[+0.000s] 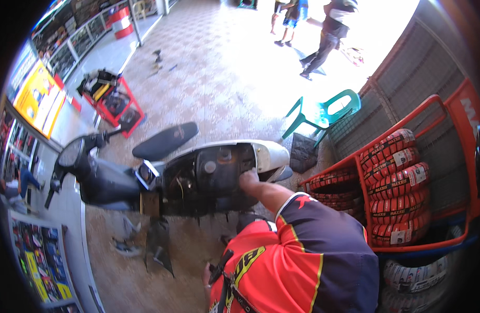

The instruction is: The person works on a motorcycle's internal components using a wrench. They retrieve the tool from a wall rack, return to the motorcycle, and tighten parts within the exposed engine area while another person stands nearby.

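Keep the thin yellow wire point(180, 183) free of any pull, steady the scooter point(198, 154) against rocking, then reach along the rim of the black underseat bucket point(219, 177) with the right hand point(248, 180) loose, feeling before tugging. Spare the white tail cowl point(268, 155) sideways strain.

From the right hand, find the scooter stretching toward 9 o'clock: handlebar point(94, 140) far off between 9 and 10, seat point(167, 141) off its mount at 10, well apart. See the left hand point(206, 273) only partly, at 7; cannot tell whether released or gripping. Find the bucket just beside at 9. Right fingers hidden at the tail; cannot tell whether clenched or grasping. Find the cowl near, between 1 and 2, and wrapped tyres point(399, 190) well apart at 3.
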A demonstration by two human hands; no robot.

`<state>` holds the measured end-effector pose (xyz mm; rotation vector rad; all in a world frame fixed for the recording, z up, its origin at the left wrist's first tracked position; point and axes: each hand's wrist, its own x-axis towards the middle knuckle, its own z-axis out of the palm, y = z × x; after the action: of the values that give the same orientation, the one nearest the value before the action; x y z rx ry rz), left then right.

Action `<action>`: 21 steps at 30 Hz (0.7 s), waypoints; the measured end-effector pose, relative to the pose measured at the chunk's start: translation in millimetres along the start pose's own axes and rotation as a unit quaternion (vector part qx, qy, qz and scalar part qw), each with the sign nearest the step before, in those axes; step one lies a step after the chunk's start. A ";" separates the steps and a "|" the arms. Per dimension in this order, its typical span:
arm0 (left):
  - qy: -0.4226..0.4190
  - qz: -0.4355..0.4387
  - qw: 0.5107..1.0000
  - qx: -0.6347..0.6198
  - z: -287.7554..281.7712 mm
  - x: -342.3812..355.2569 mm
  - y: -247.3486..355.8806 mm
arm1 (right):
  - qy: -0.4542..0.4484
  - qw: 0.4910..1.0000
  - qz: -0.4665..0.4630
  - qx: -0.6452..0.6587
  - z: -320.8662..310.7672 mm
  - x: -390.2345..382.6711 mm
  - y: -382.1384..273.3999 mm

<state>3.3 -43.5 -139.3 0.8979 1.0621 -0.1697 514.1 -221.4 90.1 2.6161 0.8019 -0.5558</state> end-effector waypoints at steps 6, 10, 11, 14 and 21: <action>0.052 -0.061 0.980 -0.180 42.1 -61.0 50.2 | -0.047 0.982 -0.067 -0.169 -34.0 -26.9 -35.2; 0.057 -0.016 0.987 -0.147 75.3 -99.9 89.3 | -0.133 0.953 -0.269 -0.042 -36.6 -73.8 -104.9; 0.054 -0.012 0.986 -0.155 82.3 -104.8 94.6 | -0.162 0.928 -0.335 0.024 -31.7 -87.3 -124.1; 0.014 -0.003 0.978 -0.207 97.0 -104.5 113.8 | -0.113 0.817 -0.549 0.134 -18.8 -118.8 -174.6; -0.048 0.064 0.962 -0.263 136.6 -104.4 167.3 | -0.113 0.802 -0.538 0.235 -27.4 -120.7 -195.4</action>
<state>130.8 -61.7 63.1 0.4672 0.8937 0.1719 313.9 -112.0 128.2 2.1130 2.2891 -1.4680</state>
